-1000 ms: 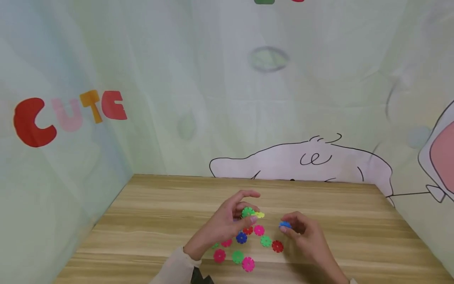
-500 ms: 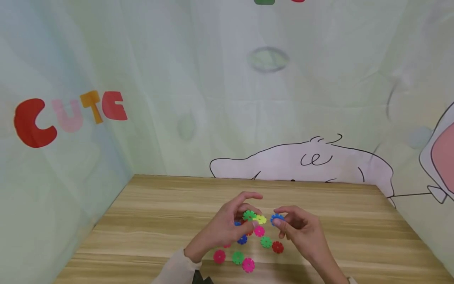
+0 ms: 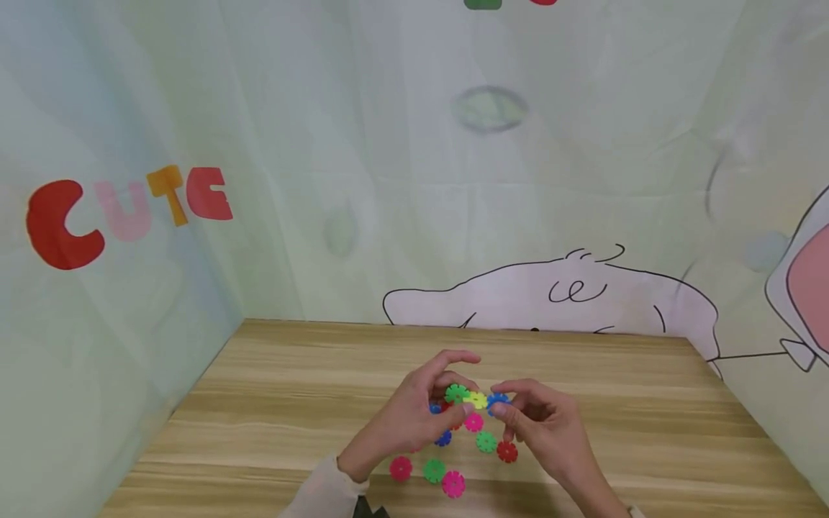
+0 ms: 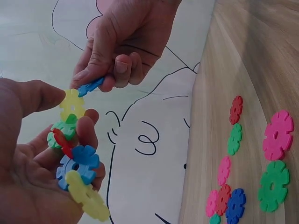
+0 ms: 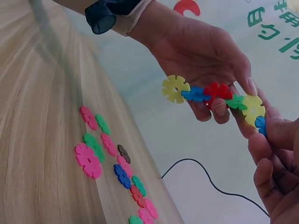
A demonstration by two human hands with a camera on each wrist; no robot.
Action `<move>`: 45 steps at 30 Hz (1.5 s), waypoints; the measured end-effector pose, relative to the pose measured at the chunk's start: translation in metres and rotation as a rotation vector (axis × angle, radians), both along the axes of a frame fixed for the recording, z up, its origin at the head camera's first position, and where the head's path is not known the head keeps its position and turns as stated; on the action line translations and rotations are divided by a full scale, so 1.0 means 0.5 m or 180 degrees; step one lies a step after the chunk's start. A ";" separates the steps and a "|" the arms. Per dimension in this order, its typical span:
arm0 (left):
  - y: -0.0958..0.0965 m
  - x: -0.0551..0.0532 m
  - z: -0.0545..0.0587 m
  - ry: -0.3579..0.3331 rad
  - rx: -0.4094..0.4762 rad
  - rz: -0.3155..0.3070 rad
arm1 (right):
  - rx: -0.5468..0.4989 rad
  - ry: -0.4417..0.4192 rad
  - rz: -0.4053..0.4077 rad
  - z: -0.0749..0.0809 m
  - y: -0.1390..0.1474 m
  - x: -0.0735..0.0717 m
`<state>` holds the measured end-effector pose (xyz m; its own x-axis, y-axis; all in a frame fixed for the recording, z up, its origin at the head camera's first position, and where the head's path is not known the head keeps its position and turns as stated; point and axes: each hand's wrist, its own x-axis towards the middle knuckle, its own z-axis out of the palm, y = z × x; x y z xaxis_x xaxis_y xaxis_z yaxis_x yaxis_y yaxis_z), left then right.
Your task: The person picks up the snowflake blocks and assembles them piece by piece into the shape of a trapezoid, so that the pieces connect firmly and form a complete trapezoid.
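Midair, blue disc (image 3: 498, 399), now seemingly touching yellow disc (image 3: 478, 401)

Shows a pale grey-green, creased backdrop (image 3: 401, 165) across the upper frame, bending round at the left. Carries red, pink and orange letters (image 3: 171, 188) spelling CUTE at middle left, a faint oval outline (image 3: 491, 109) at upper centre, a white line-drawn cartoon head (image 3: 512, 296) right of centre and a pink shape (image 3: 812, 277) at the right edge. Has a wood-grain tabletop (image 3: 298, 374) along the bottom, under soft light.
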<state>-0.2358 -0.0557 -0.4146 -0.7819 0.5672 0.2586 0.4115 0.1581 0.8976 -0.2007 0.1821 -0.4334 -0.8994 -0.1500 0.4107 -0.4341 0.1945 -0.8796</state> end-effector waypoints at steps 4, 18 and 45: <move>0.002 0.003 0.001 -0.0032 -0.0046 0.0051 | 0.0019 -0.0007 -0.0052 -0.002 -0.002 -0.001; 0.007 -0.001 0.001 -0.0525 0.0023 0.0184 | 0.0175 0.0100 0.0012 0.000 0.006 -0.001; 0.008 0.002 -0.010 -0.0446 0.0052 0.0104 | 0.0059 0.0690 0.0330 -0.018 -0.002 -0.002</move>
